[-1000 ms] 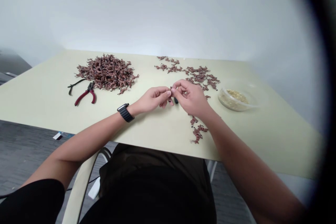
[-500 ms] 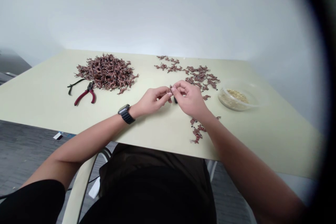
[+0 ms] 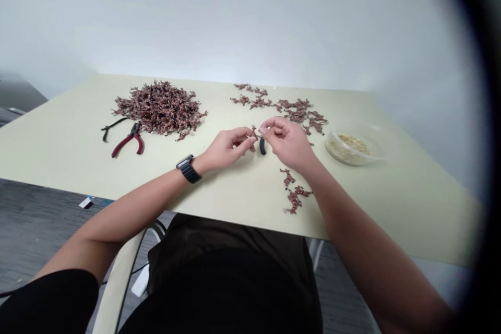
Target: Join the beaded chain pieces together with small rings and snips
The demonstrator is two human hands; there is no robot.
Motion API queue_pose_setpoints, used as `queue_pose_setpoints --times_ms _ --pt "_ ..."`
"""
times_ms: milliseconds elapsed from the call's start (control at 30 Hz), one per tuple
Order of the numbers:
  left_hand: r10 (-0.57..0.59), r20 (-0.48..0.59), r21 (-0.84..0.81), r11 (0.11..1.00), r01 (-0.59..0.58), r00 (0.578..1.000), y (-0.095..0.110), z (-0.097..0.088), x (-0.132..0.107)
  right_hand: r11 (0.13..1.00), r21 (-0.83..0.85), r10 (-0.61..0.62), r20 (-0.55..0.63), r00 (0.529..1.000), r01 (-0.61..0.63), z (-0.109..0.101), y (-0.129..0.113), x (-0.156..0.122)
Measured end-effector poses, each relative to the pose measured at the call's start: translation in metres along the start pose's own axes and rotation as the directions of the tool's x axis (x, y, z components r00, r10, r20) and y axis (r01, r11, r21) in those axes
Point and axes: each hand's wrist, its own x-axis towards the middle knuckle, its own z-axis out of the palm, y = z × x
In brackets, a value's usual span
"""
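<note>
Between the thumb and fingers of my left hand [image 3: 234, 147] is a small brown deer figure [image 3: 253, 131], its branched end pointing up. Just right of it, the thumb and forefinger of my right hand [image 3: 287, 141] are pinched together close to the figure; whatever they grip is too small to make out. A black curved handle [image 3: 262, 146] shows below the right fingertips, its other end hidden. Several more brown figures [image 3: 293, 198] lie near my right forearm, and others are spread in a group [image 3: 299, 112] beyond my right hand.
A large heap of brown figures [image 3: 160, 107] covers the table's back left. Red-handled cutters [image 3: 127, 141] and a dark strip-like piece [image 3: 111, 126] lie before it. At right stands a clear round bowl [image 3: 344, 156] of small gold pieces. A wall borders the table's back.
My right hand has drawn slightly right, away from the left fingertips. More of the deer figure and the black handle now shows. My left hand has barely moved.
</note>
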Motion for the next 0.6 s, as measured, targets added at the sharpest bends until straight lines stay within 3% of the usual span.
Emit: queue_pose_setpoints --times_ms 133,367,500,600 --pt "-0.026 0.005 -0.081 0.996 0.026 1.000 -0.0017 0.0010 0.0005 0.963 -0.217 -0.169 -0.011 0.986 0.162 -0.0005 -0.0008 -0.0018" --pt "-0.009 0.031 -0.083 0.996 0.012 0.999 0.0004 0.0015 0.0000 0.924 -0.298 -0.235 0.052 0.971 0.239 -0.0017 -0.0029 -0.0058" --pt "0.065 0.027 0.157 0.985 -0.069 0.998 0.0014 -0.0011 -0.0020 0.960 -0.224 -0.162 0.031 0.986 0.165 0.0003 -0.0063 -0.0072" --pt "0.169 0.056 0.371 0.912 -0.178 0.984 -0.0012 -0.0042 -0.0025 0.997 0.052 0.045 0.071 0.996 -0.049 0.0004 -0.0050 -0.0057"
